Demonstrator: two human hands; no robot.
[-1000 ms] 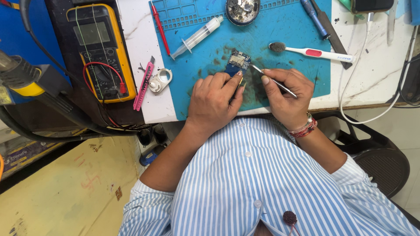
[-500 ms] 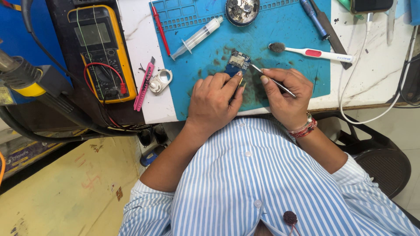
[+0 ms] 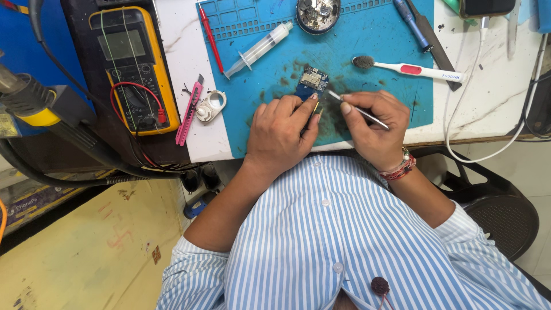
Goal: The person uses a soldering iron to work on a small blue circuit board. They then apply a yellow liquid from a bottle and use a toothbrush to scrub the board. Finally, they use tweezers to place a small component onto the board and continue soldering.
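On the blue work mat (image 3: 373, 51), small circuit board (image 3: 311, 82) pinned flat under left hand (image 3: 281, 135) fingertips. Just beside it, right hand (image 3: 373, 129) pinching metal tweezers (image 3: 357, 110), tips touching board's right edge. Toothbrush (image 3: 410, 70) nearby, syringe (image 3: 259, 49) further left.

Small blue rectangular circuit board (image 3: 311, 81) with silver shields: flat on mat. Thin metal tweezers (image 3: 357, 109): slanted, tip at board.

The work mat (image 3: 379, 40) looks like matt blue rubber, stained with dark spots. The tweezers (image 3: 359, 111) are thin shiny metal. The small circuit board (image 3: 311, 80) has bare metal parts on blue. The tabletop (image 3: 178, 51) is glossy white marble-like stone. The syringe (image 3: 258, 50) is clear smooth plastic.
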